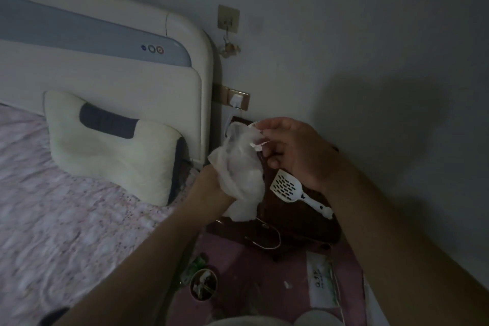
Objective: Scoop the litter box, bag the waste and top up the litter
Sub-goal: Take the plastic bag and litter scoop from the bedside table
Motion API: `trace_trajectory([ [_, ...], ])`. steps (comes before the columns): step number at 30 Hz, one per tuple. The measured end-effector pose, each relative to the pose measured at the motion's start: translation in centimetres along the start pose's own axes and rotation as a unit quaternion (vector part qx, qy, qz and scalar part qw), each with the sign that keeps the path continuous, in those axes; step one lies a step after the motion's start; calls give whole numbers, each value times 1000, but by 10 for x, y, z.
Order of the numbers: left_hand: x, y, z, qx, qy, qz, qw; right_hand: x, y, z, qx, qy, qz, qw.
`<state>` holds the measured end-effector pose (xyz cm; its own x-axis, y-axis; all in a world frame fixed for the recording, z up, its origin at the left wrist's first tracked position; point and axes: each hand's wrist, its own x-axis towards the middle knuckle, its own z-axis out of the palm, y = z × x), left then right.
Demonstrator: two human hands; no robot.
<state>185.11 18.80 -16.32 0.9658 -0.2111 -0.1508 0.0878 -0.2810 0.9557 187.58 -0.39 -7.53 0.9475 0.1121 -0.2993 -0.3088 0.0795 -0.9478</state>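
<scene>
We're in a dim home bedroom here: a bed [66,219] under a pink flowered cover, a contoured cream pillow [105,151] leaning on a padded cream headboard [127,82]. By the bed stands a dark wooden nightstand [296,222], a white litter scoop [288,188] lying on it. On the wall, a plugged-in charger [236,100] and keys on a hook [229,46].

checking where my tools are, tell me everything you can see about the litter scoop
The litter scoop is white plastic as it looks, with a flat, squarish head cut with rows of dark slots and a narrow handle that has dark marks near its end. It lies flat on the dark wooden bedside table, head toward the wall, handle toward the viewer. Neither hand touches it; the right hand hovers above it.
</scene>
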Motion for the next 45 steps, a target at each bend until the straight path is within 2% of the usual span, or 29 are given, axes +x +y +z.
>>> trace_trajectory([
  [2, 10, -5, -4, -100, -2, -64, 993, 3, 9, -6, -43, 59, -10, 997],
  [4, 14, -4, -2, -200, 33, -105, 974, 1, 22, -11, -134, 43, 16, 990],
  [6, 15, 2, 2, -290, 48, -99, 951, -4, 37, -5, -213, -41, 60, 974],
  [8, 19, 10, 2, -324, 27, -97, 941, -3, 53, 10, -277, -94, 46, 955],
  [10, 23, 16, 0, -400, -29, -105, 910, -1, 66, 25, -305, -97, 7, 947],
  [12, 27, 22, -2, -448, -23, -119, 886, 1, 76, 36, -328, -70, -6, 942],
  [15, 28, 27, 0, -468, -54, -101, 876, 2, 95, 39, -376, -55, 12, 925],
  [18, 32, 23, 5, -452, -34, -87, 887, 6, 111, 38, -353, -76, 21, 932],
  [21, 33, 16, 12, -369, 9, -53, 928, 8, 120, 33, -339, -76, 37, 937],
  [24, 37, 10, 22, -292, 65, -68, 952, 10, 119, 16, -381, -132, 54, 914],
  [26, 42, 1, 28, -271, 84, -98, 954, 10, 118, -1, -319, -147, 83, 932],
  [28, 48, -13, 34, -264, 81, -135, 952, 13, 118, -25, -222, -89, 104, 965],
  [30, 53, -28, 41, -264, 83, -180, 944, 24, 127, -55, -220, 25, 105, 969],
  [33, 55, -45, 57, -263, 106, -236, 929, 41, 150, -106, -376, 166, 92, 907],
  [35, 58, -52, 70, -261, 110, -258, 923, 48, 168, -136, -437, 198, 124, 869],
  [39, 66, -59, 86, -233, 119, -297, 918, 56, 201, -174, -539, 167, 189, 804],
  [42, 69, -62, 92, -214, 93, -325, 916, 60, 220, -185, -564, 140, 226, 782],
  [45, 69, -65, 94, -179, 98, -346, 916, 61, 235, -189, -588, 122, 244, 761],
])
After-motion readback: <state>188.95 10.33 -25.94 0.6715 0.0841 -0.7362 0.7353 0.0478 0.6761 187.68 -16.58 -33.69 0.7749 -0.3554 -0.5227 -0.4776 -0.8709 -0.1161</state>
